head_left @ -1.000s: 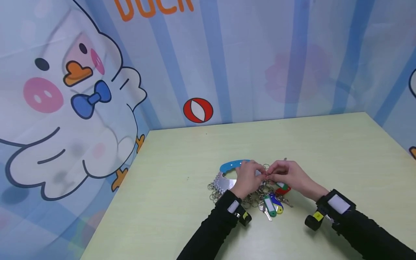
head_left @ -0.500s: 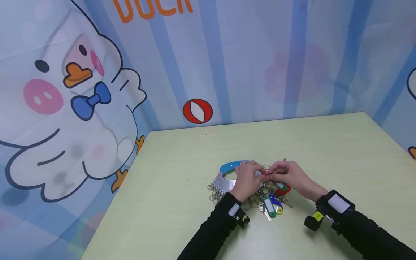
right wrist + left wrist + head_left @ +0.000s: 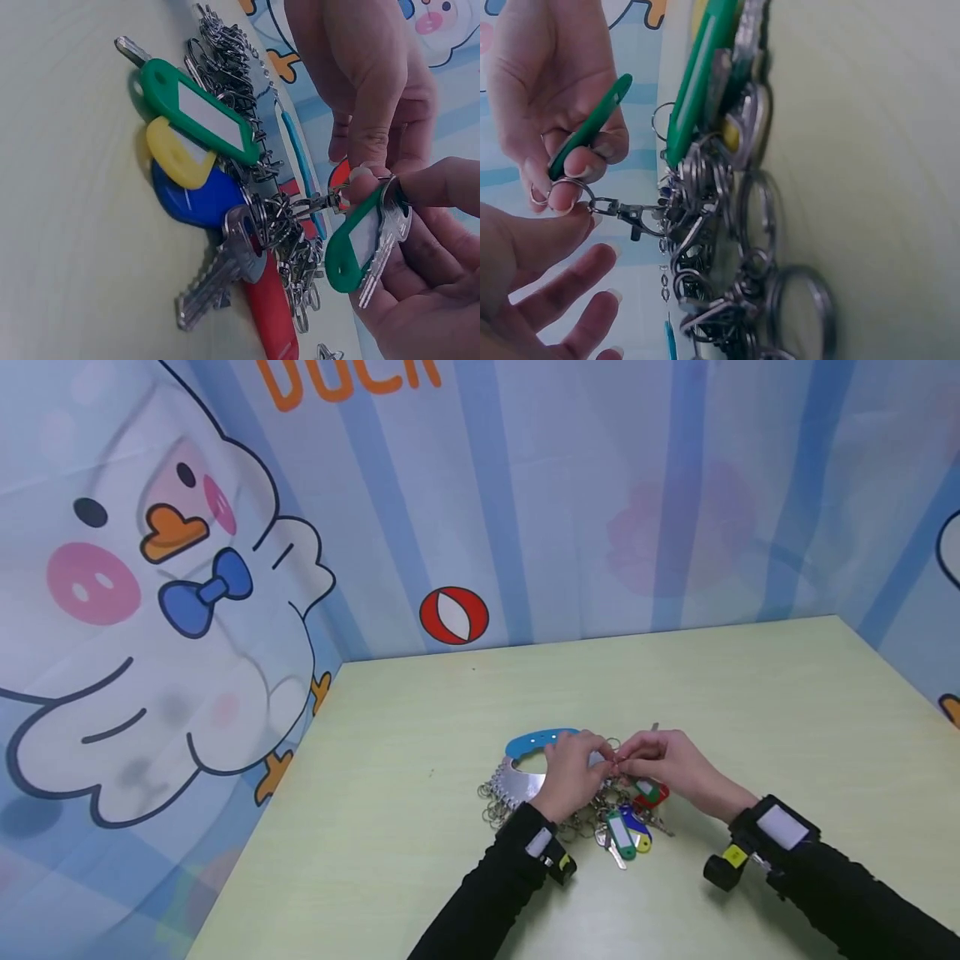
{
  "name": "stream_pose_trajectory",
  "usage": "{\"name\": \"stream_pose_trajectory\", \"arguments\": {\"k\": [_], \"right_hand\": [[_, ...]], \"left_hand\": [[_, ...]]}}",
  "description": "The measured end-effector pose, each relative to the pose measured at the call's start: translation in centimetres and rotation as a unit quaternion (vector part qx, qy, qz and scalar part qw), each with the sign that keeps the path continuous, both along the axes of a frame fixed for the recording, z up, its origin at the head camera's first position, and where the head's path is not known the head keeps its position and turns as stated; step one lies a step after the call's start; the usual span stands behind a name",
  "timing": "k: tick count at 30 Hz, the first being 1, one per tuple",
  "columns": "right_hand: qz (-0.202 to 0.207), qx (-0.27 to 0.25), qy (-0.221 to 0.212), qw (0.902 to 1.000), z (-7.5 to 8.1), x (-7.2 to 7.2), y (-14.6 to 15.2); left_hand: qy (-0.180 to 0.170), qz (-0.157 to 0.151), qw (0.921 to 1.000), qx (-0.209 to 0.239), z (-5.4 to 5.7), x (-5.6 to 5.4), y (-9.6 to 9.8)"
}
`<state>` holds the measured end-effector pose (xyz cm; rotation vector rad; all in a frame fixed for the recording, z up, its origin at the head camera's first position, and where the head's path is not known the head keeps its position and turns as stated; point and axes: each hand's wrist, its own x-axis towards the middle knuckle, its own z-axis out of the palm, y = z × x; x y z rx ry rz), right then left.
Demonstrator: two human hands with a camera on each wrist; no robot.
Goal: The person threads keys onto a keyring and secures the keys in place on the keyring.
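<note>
In the head view my left hand (image 3: pixel 572 774) and right hand (image 3: pixel 678 770) meet fingertip to fingertip over a metal key holder (image 3: pixel 521 785) with a blue handle (image 3: pixel 534 742). My left thumb and finger pinch a split key ring (image 3: pixel 574 183) where it joins a snap clasp (image 3: pixel 632 214); the other left fingers are spread. From the other side, my right fingers pinch the same ring. A green key tag (image 3: pixel 347 259) and a silver key (image 3: pixel 387 244) hang from it against the right hand. The exact fingertip contact is partly hidden.
Below the hands, green (image 3: pixel 199 112), yellow (image 3: pixel 180 154), blue (image 3: pixel 195 201) and red key tags (image 3: pixel 271 315) lie with loose keys (image 3: pixel 229 259). Several rings and clasps (image 3: pixel 705 247) fringe the holder. A printed cloth wall (image 3: pixel 577 510) stands behind the pale table (image 3: pixel 420 718).
The head view shifts very slightly. Both hands stay at the ring with hardly any visible movement.
</note>
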<state>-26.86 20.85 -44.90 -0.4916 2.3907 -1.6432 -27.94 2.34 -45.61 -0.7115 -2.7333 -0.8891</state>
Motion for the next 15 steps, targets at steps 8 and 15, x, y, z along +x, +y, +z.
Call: {"name": "stream_pose_trajectory", "arguments": {"k": [8,15], "right_hand": [[0.011,-0.016,0.000,0.9998,-0.18,0.11,0.12],[0.019,-0.009,0.023,0.9995,-0.34,0.33,0.15]], "left_hand": [[-0.004,0.007,1.0000,0.004,-0.05,0.06,0.05],[-0.057,0.021,0.9979,0.020,0.04,-0.14,0.16]]}}
